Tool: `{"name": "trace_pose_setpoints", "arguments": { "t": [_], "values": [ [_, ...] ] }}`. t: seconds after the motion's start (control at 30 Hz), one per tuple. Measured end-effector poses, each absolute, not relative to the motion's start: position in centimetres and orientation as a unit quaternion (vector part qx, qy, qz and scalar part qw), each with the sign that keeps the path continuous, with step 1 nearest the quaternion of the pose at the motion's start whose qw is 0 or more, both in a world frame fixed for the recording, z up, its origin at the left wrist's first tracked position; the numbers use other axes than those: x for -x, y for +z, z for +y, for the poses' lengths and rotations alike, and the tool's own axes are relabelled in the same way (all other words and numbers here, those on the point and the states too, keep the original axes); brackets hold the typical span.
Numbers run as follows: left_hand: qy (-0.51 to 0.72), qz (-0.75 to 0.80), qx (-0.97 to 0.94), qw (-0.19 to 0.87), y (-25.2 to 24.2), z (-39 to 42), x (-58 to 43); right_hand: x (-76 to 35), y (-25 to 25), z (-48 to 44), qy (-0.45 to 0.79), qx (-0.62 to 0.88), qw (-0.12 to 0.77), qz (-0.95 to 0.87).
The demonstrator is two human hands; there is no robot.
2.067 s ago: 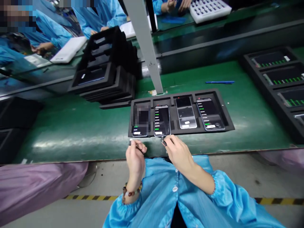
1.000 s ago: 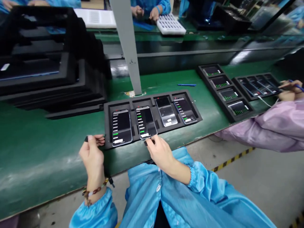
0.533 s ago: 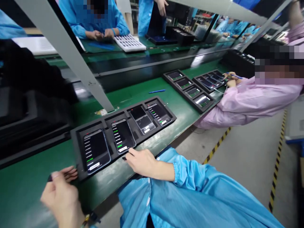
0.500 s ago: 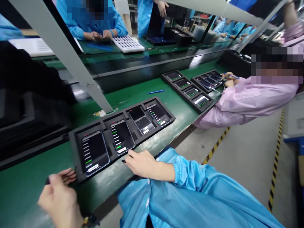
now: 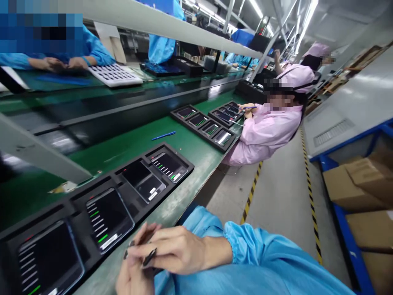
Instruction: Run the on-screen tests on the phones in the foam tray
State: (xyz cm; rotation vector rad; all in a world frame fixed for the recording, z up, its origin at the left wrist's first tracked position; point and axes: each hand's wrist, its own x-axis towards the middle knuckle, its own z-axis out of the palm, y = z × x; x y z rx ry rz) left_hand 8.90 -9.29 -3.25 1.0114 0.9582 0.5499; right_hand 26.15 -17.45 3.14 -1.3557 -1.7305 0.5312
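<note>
My left hand (image 5: 133,272) and my right hand (image 5: 181,248) meet at the bench's front edge, fingertips touching. Both are closed in a pinch. Small dark bits show at the fingertips; whether these are pieces held or something on the fingers I cannot make out. Just beyond lies a black tray (image 5: 138,205) with smartphones in its compartments. The nearest phone (image 5: 50,258) and the second phone (image 5: 109,219) show lists with green bars. The third phone (image 5: 144,180) has a mostly dark screen, and the far phone (image 5: 170,166) shows another list.
A blue pen (image 5: 163,135) lies on the green bench (image 5: 196,172). A second black phone tray (image 5: 204,127) stands farther along, beside a co-worker in pink (image 5: 267,127) holding a pen. A slanted metal post (image 5: 46,151) rises at left. Cardboard boxes (image 5: 365,184) stand at right.
My hands have come together from apart; the left moved right, away from the tray's near end. The view has turned right, so the trays appear farther left.
</note>
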Motion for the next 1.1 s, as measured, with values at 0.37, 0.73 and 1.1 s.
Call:
{"name": "trace_pose_setpoints", "arguments": {
  "t": [0.37, 0.73, 1.1],
  "values": [
    [0.254, 0.387, -0.353, 0.813, 2.9, -12.8, -20.2, -31.1, 0.4, -22.1, 0.332, 0.611, 0.584, -0.420],
    [0.273, 0.321, -0.494, 0.760, 4.4, -8.3, -19.8, -43.0, 9.2, -19.0, 0.284, 0.662, 0.313, -0.618],
    [0.467, 0.500, -0.440, 0.582, 2.8, -6.1, -7.3, -41.3, 10.1, 6.8, 0.182, 0.466, 0.170, -0.849]
  ]
}}
